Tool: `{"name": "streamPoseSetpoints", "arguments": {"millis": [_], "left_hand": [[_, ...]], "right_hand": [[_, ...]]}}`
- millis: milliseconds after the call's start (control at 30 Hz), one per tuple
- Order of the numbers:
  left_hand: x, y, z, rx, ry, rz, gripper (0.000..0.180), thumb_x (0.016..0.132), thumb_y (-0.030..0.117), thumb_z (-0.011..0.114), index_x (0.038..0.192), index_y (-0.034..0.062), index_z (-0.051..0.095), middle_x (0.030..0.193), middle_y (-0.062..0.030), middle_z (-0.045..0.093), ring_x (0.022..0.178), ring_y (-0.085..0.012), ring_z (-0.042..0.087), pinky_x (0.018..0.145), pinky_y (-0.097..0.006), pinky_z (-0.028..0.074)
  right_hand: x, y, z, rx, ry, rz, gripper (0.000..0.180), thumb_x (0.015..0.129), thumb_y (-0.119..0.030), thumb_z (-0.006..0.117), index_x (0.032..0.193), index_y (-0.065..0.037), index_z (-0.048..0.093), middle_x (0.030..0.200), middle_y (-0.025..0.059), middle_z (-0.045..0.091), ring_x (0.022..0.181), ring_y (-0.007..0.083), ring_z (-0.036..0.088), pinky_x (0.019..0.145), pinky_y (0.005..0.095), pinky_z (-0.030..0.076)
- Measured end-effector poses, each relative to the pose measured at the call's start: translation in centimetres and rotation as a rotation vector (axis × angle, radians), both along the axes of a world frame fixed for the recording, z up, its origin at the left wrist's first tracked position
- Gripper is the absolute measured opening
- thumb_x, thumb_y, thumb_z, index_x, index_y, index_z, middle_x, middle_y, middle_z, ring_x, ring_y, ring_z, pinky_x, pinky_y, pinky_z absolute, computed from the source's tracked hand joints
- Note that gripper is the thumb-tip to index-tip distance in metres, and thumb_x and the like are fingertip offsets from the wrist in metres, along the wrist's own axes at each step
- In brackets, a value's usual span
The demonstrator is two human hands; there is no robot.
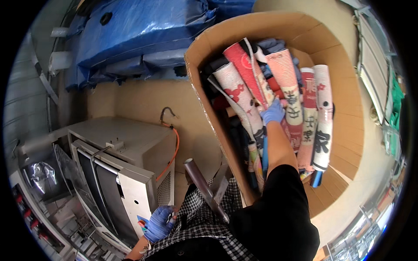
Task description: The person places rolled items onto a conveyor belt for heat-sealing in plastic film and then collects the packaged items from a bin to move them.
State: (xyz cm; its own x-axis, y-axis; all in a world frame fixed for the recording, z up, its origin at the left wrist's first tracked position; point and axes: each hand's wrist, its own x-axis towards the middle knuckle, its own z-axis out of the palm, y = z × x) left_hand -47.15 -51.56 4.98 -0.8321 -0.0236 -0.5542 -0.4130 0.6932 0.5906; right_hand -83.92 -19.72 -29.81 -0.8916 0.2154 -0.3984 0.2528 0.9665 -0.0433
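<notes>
Your right hand (273, 112) is down in the cardboard box (344, 100), upper right of frame, gloved fingers closed around one of the printed rolls (244, 93) near the middle of the stack. The roll hasn't left the box; it's lying among the others. Red and pink patterned rolls (315, 117) are packed side by side to the right of your hand, darker ones under it. Box looks close to full, so by my read most of the picking is ahead.

Your left hand (159, 222), lower left of frame, is clenched on something small at the front edge of the steel machine (130, 156); can't tell what it holds. An orange cable (174, 150) runs off the back of the machine. A metal tube (204, 187) angles across your checked apron, bottom centre. Blue tarp bundle (135, 35) sits upper left, untouched.
</notes>
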Motion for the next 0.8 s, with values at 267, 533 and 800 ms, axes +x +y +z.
{"name": "streamPoseSetpoints", "arguments": {"millis": [267, 533, 800], "left_hand": [[-1.2, 0.2, 0.2, 0.007, -0.029, 0.069, 0.020, 0.086, 0.015, 0.061, 0.104, 0.0062, 0.063, 0.096, -0.0138, 0.062, 0.089, -0.0332, 0.059, 0.080, -0.041, 0.048], [-3.8, -1.3, 1.0, 0.746, -0.033, 0.224, 0.054, 0.084, 0.028, 0.069, 0.128, 0.0047, 0.051, 0.118, -0.0142, 0.057, 0.107, -0.0230, 0.055, 0.092, -0.036, 0.045], [0.5, -4.2, 5.2, 1.605, 0.458, 0.277, 0.078, 0.076, 0.035, 0.076, 0.137, 0.0008, 0.040, 0.137, -0.0129, 0.046, 0.127, -0.0213, 0.041, 0.107, -0.037, 0.031]], "right_hand": [[2.1, 5.1, 4.7, -0.227, 0.313, 0.140, 0.065, 0.060, -0.022, 0.079, 0.116, -0.005, 0.052, 0.107, 0.0162, 0.059, 0.097, 0.0337, 0.059, 0.084, 0.0399, 0.048], [12.4, 5.3, 33.9, -1.071, -0.293, 0.215, 0.055, 0.066, -0.024, 0.076, 0.112, 0.001, 0.059, 0.096, 0.0058, 0.064, 0.086, 0.0150, 0.058, 0.077, 0.0313, 0.047], [21.3, -15.2, 45.7, -1.137, -0.884, 0.576, 0.100, 0.055, -0.028, 0.087, 0.135, 0.002, 0.036, 0.131, 0.0125, 0.046, 0.123, 0.0222, 0.043, 0.103, 0.0345, 0.034]]}}
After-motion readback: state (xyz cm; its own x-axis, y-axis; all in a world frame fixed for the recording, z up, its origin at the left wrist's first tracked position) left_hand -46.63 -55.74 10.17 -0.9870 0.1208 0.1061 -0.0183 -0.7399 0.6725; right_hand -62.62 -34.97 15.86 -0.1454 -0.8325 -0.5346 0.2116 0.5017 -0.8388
